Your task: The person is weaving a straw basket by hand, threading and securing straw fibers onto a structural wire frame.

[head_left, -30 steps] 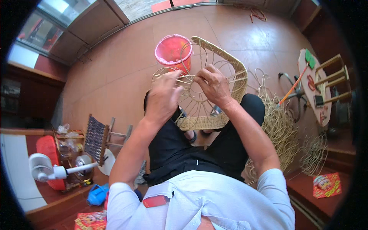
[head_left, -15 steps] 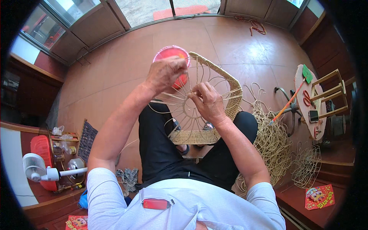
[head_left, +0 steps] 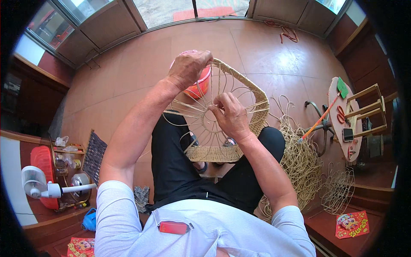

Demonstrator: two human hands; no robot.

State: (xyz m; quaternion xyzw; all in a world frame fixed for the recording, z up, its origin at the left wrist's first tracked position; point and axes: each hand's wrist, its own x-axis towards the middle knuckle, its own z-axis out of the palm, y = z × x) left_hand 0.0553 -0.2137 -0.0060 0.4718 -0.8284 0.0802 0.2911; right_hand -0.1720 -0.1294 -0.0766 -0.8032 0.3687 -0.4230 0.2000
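Between my knees stands a five-sided frame (head_left: 214, 153), its lower and right edges wrapped in tan woven cord. Thin strands fan from a small round hub ring (head_left: 208, 123) to the edges. My left hand (head_left: 188, 70) is closed at the frame's upper corner, over a tan cord, with its fingertips partly hidden. Nearer the centre, my right hand (head_left: 231, 115) pinches a strand just above the hub, its fingers curled. The upper left edge is mostly bare, with loose strands crossing it. Behind my left hand is a red bucket (head_left: 199, 88), partly covered.
A large heap of tan cord (head_left: 299, 175) lies by my right knee. Beyond it are a round-edged board (head_left: 338, 115) bearing red scissors (head_left: 341, 115) and a phone (head_left: 347, 135), plus a wire frame (head_left: 338, 190). A white fan (head_left: 38, 182) stands at left.
My left hand has moved up and to the right, to the frame's upper corner. My right hand stays near the hub. The whole view has shifted slightly.
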